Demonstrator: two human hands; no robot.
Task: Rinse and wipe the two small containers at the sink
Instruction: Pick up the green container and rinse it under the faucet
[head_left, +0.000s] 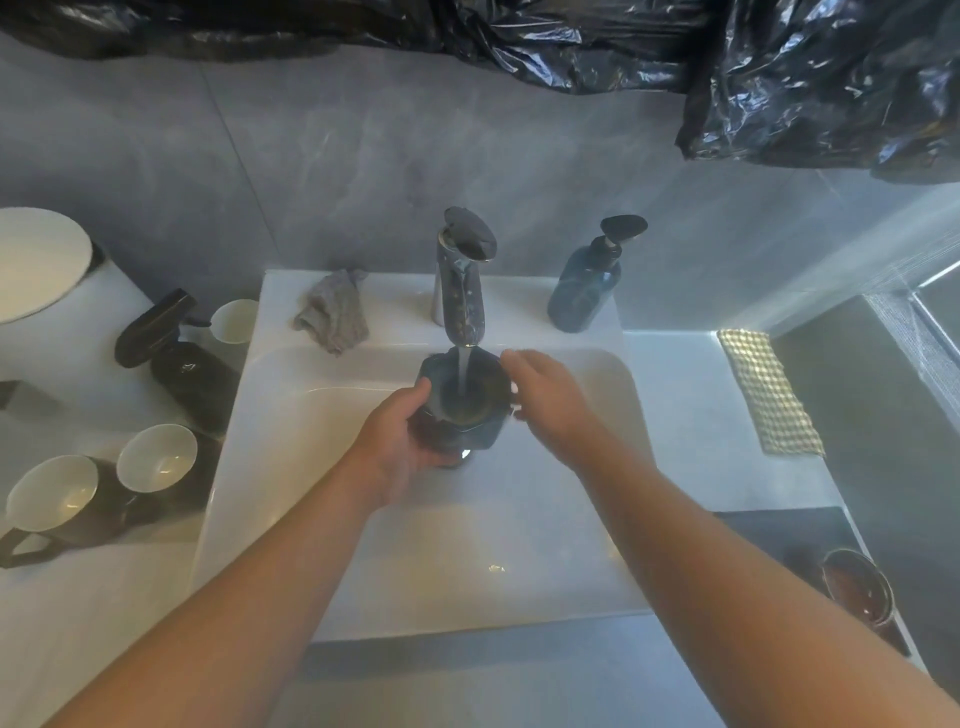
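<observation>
Container (464, 402) – dark, under running tap (461, 291) water, over white sink (519, 519) | left hand (400, 436) wraps it | right hand (550, 395) – fingers spread beside rim

Dark container (464, 402) in left hand (402, 434) under running faucet (460, 283).
</observation>
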